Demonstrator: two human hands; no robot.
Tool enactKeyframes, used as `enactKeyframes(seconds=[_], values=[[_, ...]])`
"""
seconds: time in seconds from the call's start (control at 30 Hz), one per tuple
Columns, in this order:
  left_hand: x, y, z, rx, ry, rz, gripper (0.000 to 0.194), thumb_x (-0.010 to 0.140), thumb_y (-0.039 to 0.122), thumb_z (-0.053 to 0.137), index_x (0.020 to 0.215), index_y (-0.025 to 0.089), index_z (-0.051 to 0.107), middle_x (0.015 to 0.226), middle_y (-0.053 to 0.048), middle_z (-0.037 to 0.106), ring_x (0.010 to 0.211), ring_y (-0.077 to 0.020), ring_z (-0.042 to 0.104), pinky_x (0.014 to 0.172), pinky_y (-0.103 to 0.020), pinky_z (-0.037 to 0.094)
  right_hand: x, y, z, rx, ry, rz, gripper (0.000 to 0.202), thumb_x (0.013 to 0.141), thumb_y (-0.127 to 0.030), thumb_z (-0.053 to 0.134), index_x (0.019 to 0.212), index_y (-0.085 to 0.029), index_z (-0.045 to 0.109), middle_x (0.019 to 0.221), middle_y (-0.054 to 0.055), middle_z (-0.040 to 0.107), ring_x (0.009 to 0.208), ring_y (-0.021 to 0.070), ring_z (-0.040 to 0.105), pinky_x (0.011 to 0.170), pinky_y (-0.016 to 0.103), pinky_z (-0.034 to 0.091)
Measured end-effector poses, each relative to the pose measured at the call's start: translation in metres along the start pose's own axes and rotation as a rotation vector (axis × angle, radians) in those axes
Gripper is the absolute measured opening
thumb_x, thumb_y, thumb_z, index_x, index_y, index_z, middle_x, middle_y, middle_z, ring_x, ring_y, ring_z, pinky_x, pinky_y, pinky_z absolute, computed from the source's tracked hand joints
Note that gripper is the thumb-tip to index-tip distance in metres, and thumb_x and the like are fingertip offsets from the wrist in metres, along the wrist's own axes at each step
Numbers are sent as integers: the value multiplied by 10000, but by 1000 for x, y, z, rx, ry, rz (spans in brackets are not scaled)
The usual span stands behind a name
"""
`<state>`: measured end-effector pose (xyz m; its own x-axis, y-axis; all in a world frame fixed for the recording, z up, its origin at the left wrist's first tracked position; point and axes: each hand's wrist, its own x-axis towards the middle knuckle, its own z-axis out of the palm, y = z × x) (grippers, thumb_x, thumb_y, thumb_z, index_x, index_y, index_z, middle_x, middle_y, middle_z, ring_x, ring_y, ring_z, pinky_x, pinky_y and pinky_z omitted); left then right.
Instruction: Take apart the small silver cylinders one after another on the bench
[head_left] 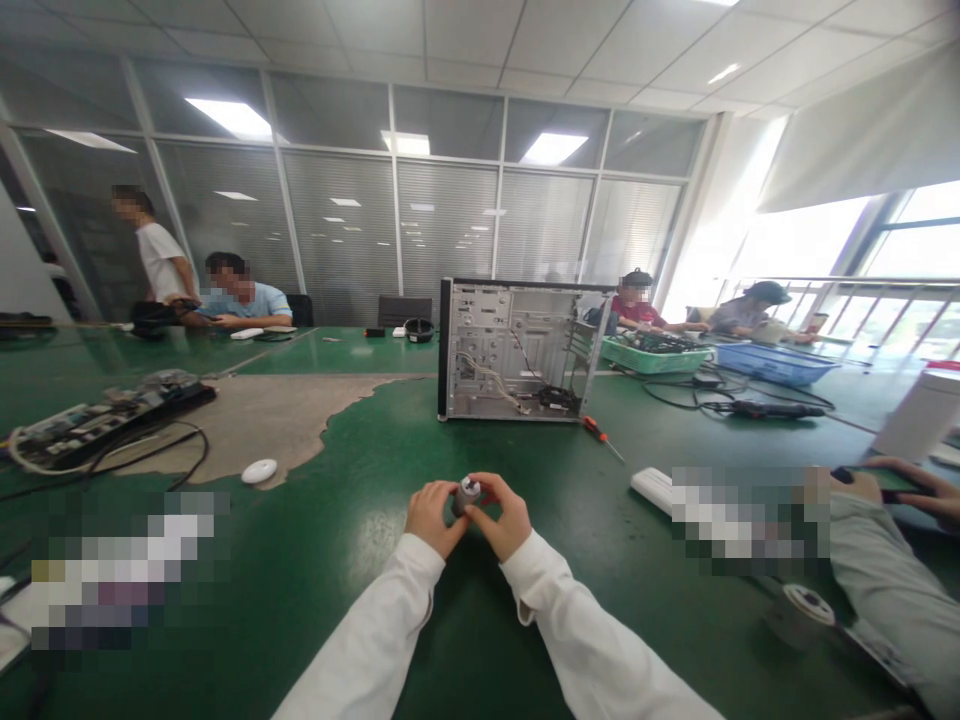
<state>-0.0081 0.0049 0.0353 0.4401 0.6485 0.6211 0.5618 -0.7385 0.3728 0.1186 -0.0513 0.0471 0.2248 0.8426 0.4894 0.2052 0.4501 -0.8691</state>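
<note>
A small grey cylinder point(466, 497) with a whitish, uneven top is held low over the green table point(360, 570), roughly upright, between my two hands. My left hand point(430, 515) grips it from the left, fingers curled and closed. From the right, my right hand point(509, 512) pinches it between thumb and fingers. The fingers cover part of its sides, and I cannot make out its exact kind. Beyond my hands stands an opened computer case point(517, 350), its metal inside and loose cables facing me. An orange-handled screwdriver point(597, 431) lies by the case's lower right corner.
Left are a round white disc point(259, 471) and a long black unit with exposed parts and cables point(112, 420). Right are a white bar point(656, 488), another grey cylinder point(801, 618) and a co-worker's arm point(885, 570). Green point(660, 358) and blue baskets point(776, 366) stand farther back.
</note>
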Motion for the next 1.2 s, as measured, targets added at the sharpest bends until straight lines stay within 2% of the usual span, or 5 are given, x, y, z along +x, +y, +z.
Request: enactKeyframes(seconds=[0.2, 0.53, 0.73, 0.9, 1.2], values=[[1, -3, 1, -21, -5, -31, 300, 539, 183, 547, 839, 188, 548, 866, -50, 611, 853, -221, 525, 728, -342, 395, -3, -3, 4, -35, -17, -52, 537, 545, -77, 569, 1043, -267, 499, 930, 11, 581, 887, 183, 506, 718, 293, 403], [2, -1, -2, -27, 53, 5, 306, 559, 162, 555, 862, 197, 575, 899, -49, 615, 908, -222, 511, 776, -353, 381, -5, -3, 6, -98, -26, -72, 496, 571, -95, 544, 1036, -263, 510, 973, 38, 540, 914, 200, 470, 717, 310, 405], [2, -10, 8, -40, -67, -157, 319, 581, 235, 582, 890, 155, 564, 886, -73, 605, 870, -223, 522, 751, -340, 395, -2, 17, 7, -96, 1, 112, 476, 565, -197, 588, 1028, -243, 485, 928, 42, 542, 833, 183, 503, 558, 260, 415], [4, -16, 9, 2, -183, -407, 372, 582, 322, 617, 894, 127, 566, 868, -68, 602, 838, -192, 530, 747, -282, 398, 1, 35, 7, -209, -32, 266, 422, 557, -217, 583, 968, -187, 488, 935, 55, 543, 759, 153, 529, 582, 269, 426], [4, -16, 5, 50, -272, -341, 399, 582, 337, 619, 927, 144, 568, 938, -66, 589, 934, -212, 487, 802, -297, 369, 2, 31, 6, -255, -25, 225, 365, 583, -176, 547, 946, -187, 510, 931, 49, 563, 765, 145, 548, 599, 264, 439]])
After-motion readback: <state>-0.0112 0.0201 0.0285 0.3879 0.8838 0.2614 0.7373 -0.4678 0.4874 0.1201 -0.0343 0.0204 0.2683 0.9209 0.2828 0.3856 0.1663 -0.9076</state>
